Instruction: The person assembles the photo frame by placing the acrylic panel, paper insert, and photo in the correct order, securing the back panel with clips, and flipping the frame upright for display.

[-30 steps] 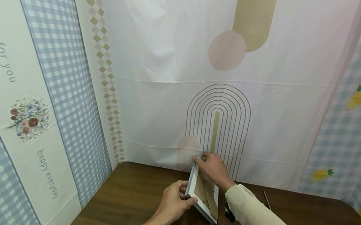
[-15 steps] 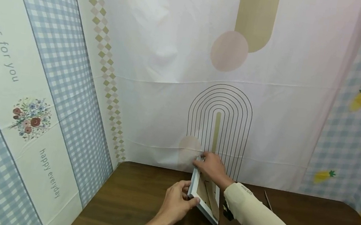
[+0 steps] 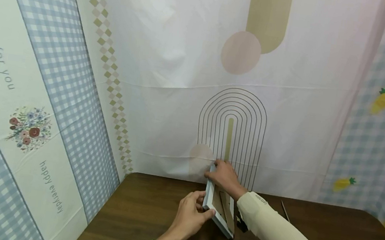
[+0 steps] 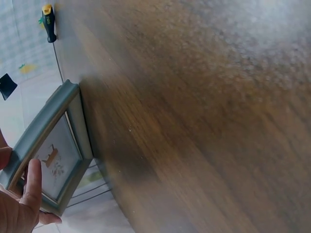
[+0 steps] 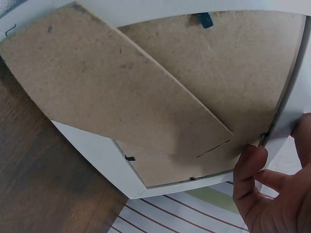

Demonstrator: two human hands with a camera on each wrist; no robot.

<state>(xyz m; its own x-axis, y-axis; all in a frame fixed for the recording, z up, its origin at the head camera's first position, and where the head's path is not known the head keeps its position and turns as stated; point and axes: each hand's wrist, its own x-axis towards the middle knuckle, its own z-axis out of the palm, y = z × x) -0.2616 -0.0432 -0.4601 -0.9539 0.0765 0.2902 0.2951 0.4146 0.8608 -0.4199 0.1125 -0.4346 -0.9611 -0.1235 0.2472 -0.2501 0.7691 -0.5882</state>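
A picture frame (image 3: 220, 205) stands tilted on the brown table, its brown backing board and fold-out stand leg (image 5: 112, 77) facing the head camera. My left hand (image 3: 188, 217) grips its near left corner, thumb on the back rim. At the upper end, my right hand (image 3: 226, 178) pinches the rim between thumb and fingers. From the left wrist, the blue-green front of the frame (image 4: 46, 121) shows a small picture behind the pane, with one finger of my left hand (image 4: 19, 211) lying along it. Small dark tabs (image 5: 205, 20) sit around the backing board in the right wrist view.
A screwdriver (image 4: 48, 22) with a dark and yellow handle lies on the table in the left wrist view. A thin rod (image 3: 285, 211) lies behind my right sleeve. Printed cloth (image 3: 162, 124) hangs directly behind the table's (image 3: 145, 203) back edge.
Both hands keep their hold on the picture frame. Its lower left side and my left hand have shifted slightly to the right. The head view has moved a little.
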